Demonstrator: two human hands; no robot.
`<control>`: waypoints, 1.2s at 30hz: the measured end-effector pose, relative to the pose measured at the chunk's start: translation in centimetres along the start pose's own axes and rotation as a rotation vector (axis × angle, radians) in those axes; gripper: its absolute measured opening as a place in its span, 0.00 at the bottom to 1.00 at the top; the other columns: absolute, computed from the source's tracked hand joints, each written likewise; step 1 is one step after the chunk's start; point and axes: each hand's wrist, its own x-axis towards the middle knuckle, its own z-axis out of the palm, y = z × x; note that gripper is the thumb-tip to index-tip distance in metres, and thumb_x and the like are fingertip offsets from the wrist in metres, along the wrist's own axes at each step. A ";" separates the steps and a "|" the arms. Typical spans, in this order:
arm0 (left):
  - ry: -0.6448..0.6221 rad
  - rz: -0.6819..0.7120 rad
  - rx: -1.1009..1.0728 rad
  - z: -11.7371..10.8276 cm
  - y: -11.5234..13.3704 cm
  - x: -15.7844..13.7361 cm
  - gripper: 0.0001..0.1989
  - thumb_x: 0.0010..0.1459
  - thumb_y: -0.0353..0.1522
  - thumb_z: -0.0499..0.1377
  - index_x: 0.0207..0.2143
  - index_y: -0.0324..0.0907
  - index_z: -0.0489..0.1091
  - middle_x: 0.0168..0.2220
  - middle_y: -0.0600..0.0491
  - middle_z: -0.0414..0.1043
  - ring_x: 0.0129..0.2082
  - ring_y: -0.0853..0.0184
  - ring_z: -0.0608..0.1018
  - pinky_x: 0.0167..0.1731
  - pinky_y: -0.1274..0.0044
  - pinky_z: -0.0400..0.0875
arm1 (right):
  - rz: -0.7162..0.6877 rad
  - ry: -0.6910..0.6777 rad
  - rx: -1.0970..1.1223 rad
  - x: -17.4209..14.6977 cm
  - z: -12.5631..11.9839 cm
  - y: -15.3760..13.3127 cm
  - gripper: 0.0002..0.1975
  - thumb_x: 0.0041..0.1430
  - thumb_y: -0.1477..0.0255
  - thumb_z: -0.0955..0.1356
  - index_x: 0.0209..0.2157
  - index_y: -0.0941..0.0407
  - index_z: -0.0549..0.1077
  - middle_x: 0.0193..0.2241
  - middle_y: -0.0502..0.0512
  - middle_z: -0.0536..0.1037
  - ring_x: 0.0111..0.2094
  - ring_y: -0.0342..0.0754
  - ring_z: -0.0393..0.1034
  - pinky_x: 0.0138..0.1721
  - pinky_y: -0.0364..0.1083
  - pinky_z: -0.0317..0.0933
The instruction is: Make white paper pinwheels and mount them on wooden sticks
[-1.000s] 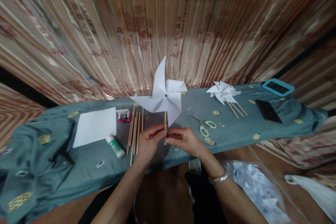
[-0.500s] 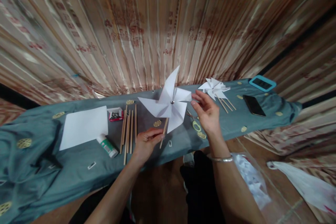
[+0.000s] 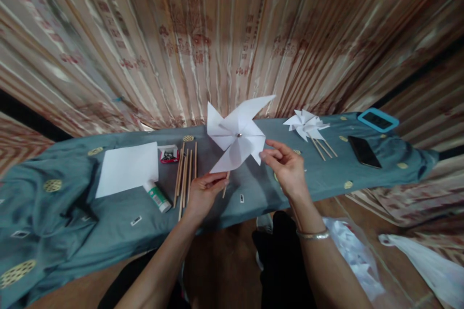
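A white paper pinwheel with a shiny pin at its centre is held up over the table on a thin wooden stick. My left hand is closed round that stick, just below the blades. At the pinwheel's right side, the bent fingers of my right hand pinch at a blade's edge; the exact contact is partly hidden. Loose wooden sticks lie left of the pinwheel, beside a small red box of metal pins. The scissors are mostly hidden behind my right hand.
White paper and a glue stick lie on the left of the cloth-covered table. Finished pinwheels, a black phone and a blue-framed device are on the right. Plastic bags rest on the floor.
The pinwheel's blades have turned about the pin. My right hand's fingers have curled in and moved slightly lower along the blades. The view has shifted a little to the left.
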 end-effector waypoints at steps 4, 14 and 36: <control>0.049 0.021 -0.018 0.0 -0.2 0.3 0.09 0.34 0.32 0.70 0.25 0.42 0.81 0.29 0.51 0.80 0.32 0.64 0.77 0.37 0.74 0.71 | 0.041 -0.021 0.040 -0.8 0.6 0.0 0.23 0.40 0.62 0.77 0.39 0.53 0.74 0.25 0.47 0.80 0.27 0.45 0.73 0.35 0.47 0.67; 0.028 0.053 -0.018 -0.1 0.0 0.3 0.07 0.37 0.32 0.70 0.24 0.42 0.80 0.27 0.52 0.77 0.31 0.65 0.76 0.36 0.75 0.69 | 0.321 -0.425 0.160 -3.6 3.3 -0.8 0.22 0.39 0.57 0.78 0.34 0.54 0.75 0.24 0.49 0.81 0.24 0.45 0.73 0.29 0.45 0.67; -0.013 0.067 0.063 -0.6 -0.8 0.4 0.10 0.37 0.34 0.70 0.27 0.42 0.81 0.31 0.51 0.81 0.34 0.62 0.79 0.40 0.72 0.73 | 0.036 0.001 0.038 -1.1 -0.2 -0.4 0.25 0.42 0.62 0.77 0.42 0.54 0.74 0.26 0.49 0.81 0.30 0.46 0.75 0.38 0.48 0.67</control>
